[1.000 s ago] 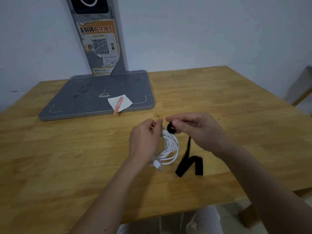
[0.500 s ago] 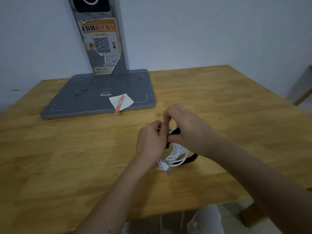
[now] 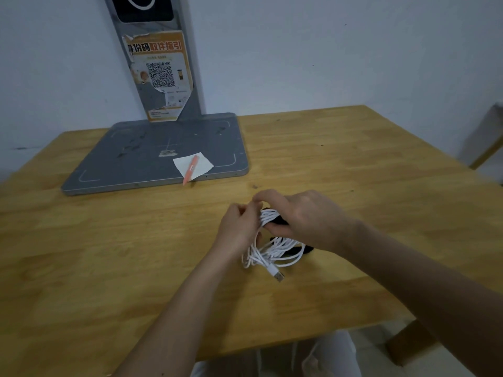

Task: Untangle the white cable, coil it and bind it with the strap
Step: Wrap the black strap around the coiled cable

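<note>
The white cable [image 3: 275,250] is gathered into a loose coil of several loops, held just above the wooden tabletop [image 3: 353,186] roughly midway between its left and right edges and nearer the front edge than the back. Its lower loops hang down toward the wood, and a USB plug [image 3: 278,276] sticks out from the bottom of the coil toward the front edge. The black strap [image 3: 280,221] crosses the top of the bundle, and another part of it shows dark behind the lower right of the loops, near the right wrist.

The left hand [image 3: 239,227] grips the upper left of the coil, its fingers curled round the gathered strands. The right hand [image 3: 307,216] lies over the top of the coil from the right, its thumb and fingers curled in and pinching the strap against the cable. The fingertips of both hands meet above the bundle.

Toward the back left corner of the tabletop lies a flat grey base plate [image 3: 130,161], from which a grey post [image 3: 190,85] rises against the wall with an orange poster [image 3: 160,74] bearing a QR code. Near the plate's front right corner rest a white slip of paper [image 3: 202,163] and an orange pen [image 3: 190,170] whose tip overhangs the plate's front edge.
</note>
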